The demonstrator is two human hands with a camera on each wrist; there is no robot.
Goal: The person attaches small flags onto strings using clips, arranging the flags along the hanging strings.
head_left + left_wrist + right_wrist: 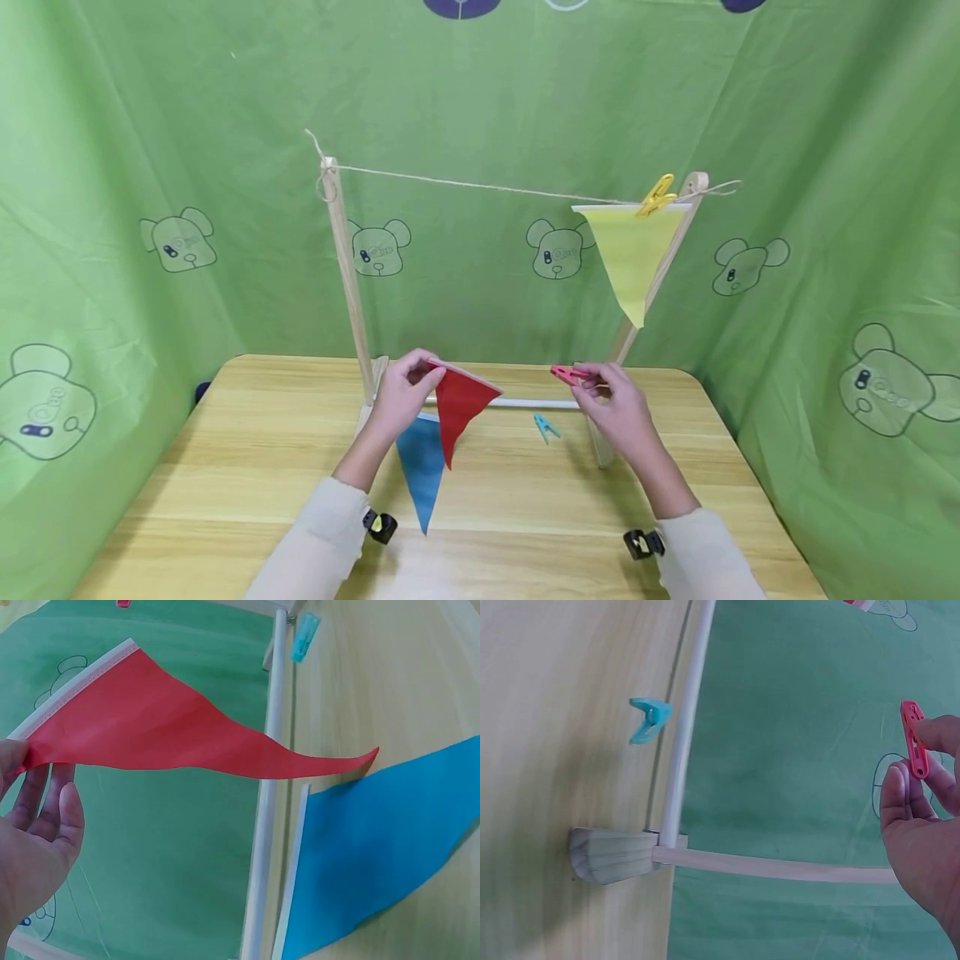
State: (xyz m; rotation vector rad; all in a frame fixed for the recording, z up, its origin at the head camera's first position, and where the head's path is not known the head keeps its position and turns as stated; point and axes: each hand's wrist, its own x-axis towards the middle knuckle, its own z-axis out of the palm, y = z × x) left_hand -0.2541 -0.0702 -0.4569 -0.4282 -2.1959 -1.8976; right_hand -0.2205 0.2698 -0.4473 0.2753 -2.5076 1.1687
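Red pennant [461, 404] and red clothespin [567, 374] held apart, one per hand.

In the left hand [402, 392], the pennant is pinched at the left end of its white hem, apparently so the cloth hangs free; beneath that grip, a blue pennant [422, 467] is laid on the table [525, 517]. Between the grips and lower, a light-blue clothespin [544, 427] is left on the tabletop. In the right hand [617, 408], the red clothespin is held between thumb and fingers, one end left projecting leftward, seemingly for access. Above that grip, a yellow pennant [632, 254] is secured to twine [465, 182] by a yellow clothespin [657, 197].
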